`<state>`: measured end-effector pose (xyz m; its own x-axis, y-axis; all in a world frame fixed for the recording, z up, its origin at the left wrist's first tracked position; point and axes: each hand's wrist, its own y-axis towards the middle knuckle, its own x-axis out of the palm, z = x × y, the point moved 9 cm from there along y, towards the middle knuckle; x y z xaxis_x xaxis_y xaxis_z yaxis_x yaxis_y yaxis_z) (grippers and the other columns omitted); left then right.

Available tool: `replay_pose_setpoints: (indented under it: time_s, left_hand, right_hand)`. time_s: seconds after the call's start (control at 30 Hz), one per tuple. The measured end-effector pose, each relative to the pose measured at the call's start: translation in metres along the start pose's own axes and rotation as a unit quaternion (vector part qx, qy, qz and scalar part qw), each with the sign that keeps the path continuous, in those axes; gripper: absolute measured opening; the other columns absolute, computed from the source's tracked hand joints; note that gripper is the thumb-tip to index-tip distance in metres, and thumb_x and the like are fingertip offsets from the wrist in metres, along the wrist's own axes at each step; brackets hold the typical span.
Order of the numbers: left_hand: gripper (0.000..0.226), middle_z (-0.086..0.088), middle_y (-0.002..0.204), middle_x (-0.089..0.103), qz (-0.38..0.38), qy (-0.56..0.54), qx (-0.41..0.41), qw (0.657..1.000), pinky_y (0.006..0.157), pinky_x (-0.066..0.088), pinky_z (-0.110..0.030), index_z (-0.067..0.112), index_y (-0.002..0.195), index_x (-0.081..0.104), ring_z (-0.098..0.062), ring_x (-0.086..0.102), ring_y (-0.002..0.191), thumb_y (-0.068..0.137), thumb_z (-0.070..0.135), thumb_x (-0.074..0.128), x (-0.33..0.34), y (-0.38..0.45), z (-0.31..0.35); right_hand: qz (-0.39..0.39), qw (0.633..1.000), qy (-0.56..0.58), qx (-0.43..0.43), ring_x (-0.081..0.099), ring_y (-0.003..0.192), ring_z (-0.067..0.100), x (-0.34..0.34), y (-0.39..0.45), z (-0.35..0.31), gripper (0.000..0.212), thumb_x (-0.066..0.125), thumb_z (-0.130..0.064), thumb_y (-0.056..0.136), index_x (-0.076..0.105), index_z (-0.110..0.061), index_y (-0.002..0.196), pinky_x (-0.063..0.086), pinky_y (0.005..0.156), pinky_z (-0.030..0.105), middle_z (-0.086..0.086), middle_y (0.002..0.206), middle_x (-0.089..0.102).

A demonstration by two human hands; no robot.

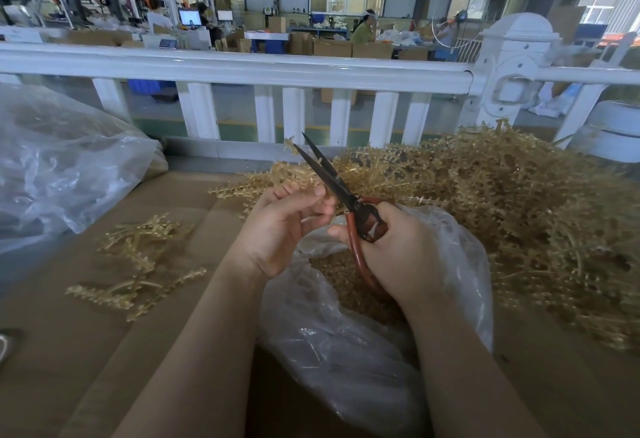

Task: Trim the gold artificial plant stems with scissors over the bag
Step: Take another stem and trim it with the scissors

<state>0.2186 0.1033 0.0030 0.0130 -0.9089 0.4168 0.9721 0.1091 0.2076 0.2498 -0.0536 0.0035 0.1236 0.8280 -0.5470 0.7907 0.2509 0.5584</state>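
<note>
Your left hand (282, 226) pinches a gold stem (277, 174) between thumb and fingertips, and the sprig fans out up and to the left, above the open mouth of the clear plastic bag (346, 351) in front of you. Your right hand (398, 250) grips the red handles of the scissors (332, 178), dark blades parted and pointing up and away, just beside the held stem. Down in the bag there's a bed of small gold clippings (332, 264). To your right, a big heap of gold stems (519, 202) rises against the bag's far side. To your left, a small scatter of stems (138, 257) lies apart on the brown cardboard-covered counter (86, 351). Further left, a second clear bag (62, 167) bulges with more gold material inside. Beyond the counter runs a white railing (242, 67) with a capped post on the right, and behind it a workshop floor with cardboard boxes, computer screens and seated workers, big windows at the back.
</note>
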Motion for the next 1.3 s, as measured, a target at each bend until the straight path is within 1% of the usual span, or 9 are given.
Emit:
replay_pose_setpoints:
  time_s: [0.2, 0.33, 0.5, 0.63, 0.8, 0.97, 1.07, 1.17, 1.3]
  left_hand:
    - [0.013, 0.000, 0.076, 0.068, 0.042, 0.003, -0.034, 0.999, 0.072, 0.051, -0.024, 0.009, 0.082, 0.066, -0.009, 0.064, 0.072, 0.080, 0.021, 0.072, -0.010, 0.001, -0.009]
    - [0.007, 0.004, 0.076, 0.070, 0.082, -0.025, -0.051, 0.995, 0.070, 0.048, -0.023, 0.018, 0.074, 0.073, -0.005, 0.062, 0.065, 0.075, 0.024, 0.070, -0.016, 0.001, -0.014]
    - [0.016, 0.003, 0.083, 0.074, 0.095, -0.012, -0.066, 0.993, 0.066, 0.051, -0.019, 0.016, 0.086, 0.071, -0.004, 0.064, 0.068, 0.073, 0.027, 0.072, -0.019, 0.001, -0.016]
    - [0.016, 0.001, 0.069, 0.058, 0.050, 0.090, -0.084, 0.991, 0.062, 0.041, -0.021, 0.017, 0.068, 0.071, -0.009, 0.049, 0.064, 0.064, 0.030, 0.079, -0.004, -0.001, -0.024]
    - [0.020, 0.002, 0.066, 0.050, 0.036, 0.127, -0.092, 0.987, 0.058, 0.033, -0.023, 0.017, 0.068, 0.072, -0.007, 0.039, 0.058, 0.061, 0.030, 0.085, 0.000, -0.001, -0.029]
    - [0.014, 0.005, 0.051, 0.061, -0.009, 0.119, -0.105, 0.987, 0.046, 0.042, -0.016, 0.019, 0.054, 0.072, -0.005, 0.053, 0.044, 0.065, 0.018, 0.081, 0.009, -0.001, -0.035]
    - [0.008, 0.003, 0.053, 0.061, -0.030, 0.123, -0.109, 0.986, 0.045, 0.040, -0.016, 0.015, 0.064, 0.075, -0.006, 0.050, 0.044, 0.065, 0.016, 0.083, 0.012, -0.002, -0.036]
    - [0.032, -0.001, 0.077, 0.070, -0.044, 0.096, -0.112, 0.988, 0.057, 0.050, -0.018, 0.014, 0.088, 0.074, -0.009, 0.063, 0.062, 0.060, 0.020, 0.089, 0.012, -0.004, -0.030]
    - [0.110, 0.003, 0.110, 0.074, 0.024, 0.039, -0.062, 0.997, 0.093, 0.053, -0.031, 0.015, 0.126, 0.056, -0.015, 0.069, 0.106, 0.031, 0.053, 0.097, -0.008, 0.001, -0.009]
  right_hand:
    - [-0.019, 0.999, 0.036, 0.005, 0.059, 0.073, 0.003, 0.004, 0.000, -0.004, 0.061, 0.060, -0.080, 0.068, 0.069, -0.019, 0.073, 0.045, 0.059, 0.015, -0.012, 0.059, 0.059]
    - [-0.061, 0.997, 0.053, 0.013, 0.054, 0.053, -0.001, 0.011, 0.002, -0.005, 0.058, 0.058, -0.080, 0.067, 0.062, -0.023, 0.066, 0.037, 0.049, 0.010, -0.025, 0.054, 0.054]
    - [-0.046, 0.994, 0.088, 0.052, 0.060, 0.062, 0.006, 0.011, 0.001, 0.004, 0.061, 0.064, -0.083, 0.065, 0.068, -0.022, 0.073, 0.046, 0.052, 0.021, -0.011, 0.066, 0.065]
    - [-0.035, 0.961, 0.250, 0.111, 0.067, 0.066, 0.016, 0.011, 0.002, 0.009, 0.056, 0.070, -0.070, 0.067, 0.074, -0.016, 0.081, 0.057, 0.066, 0.043, -0.003, 0.068, 0.071]
    - [-0.028, 0.943, 0.303, 0.132, 0.051, 0.050, 0.006, 0.011, 0.003, 0.013, 0.028, 0.078, -0.041, 0.085, 0.071, -0.016, 0.074, 0.042, 0.056, 0.031, -0.010, 0.052, 0.057]
    - [-0.033, 0.943, 0.298, 0.142, 0.057, 0.052, 0.006, 0.015, 0.005, 0.019, 0.017, 0.076, -0.026, 0.089, 0.074, -0.019, 0.073, 0.047, 0.057, 0.026, -0.007, 0.054, 0.062]
    - [-0.023, 0.946, 0.294, 0.135, 0.067, 0.060, 0.003, 0.013, 0.007, 0.020, 0.022, 0.077, -0.022, 0.087, 0.076, -0.035, 0.069, 0.051, 0.058, 0.017, -0.008, 0.065, 0.071]
    - [-0.007, 0.941, 0.307, 0.141, 0.064, 0.059, 0.005, 0.012, 0.007, 0.023, 0.019, 0.078, -0.023, 0.086, 0.075, -0.035, 0.073, 0.052, 0.057, 0.017, -0.004, 0.066, 0.071]
    - [-0.004, 0.947, 0.290, 0.141, 0.063, 0.061, 0.005, 0.011, 0.007, 0.026, 0.009, 0.079, -0.025, 0.086, 0.072, -0.028, 0.083, 0.053, 0.061, 0.018, 0.007, 0.076, 0.071]
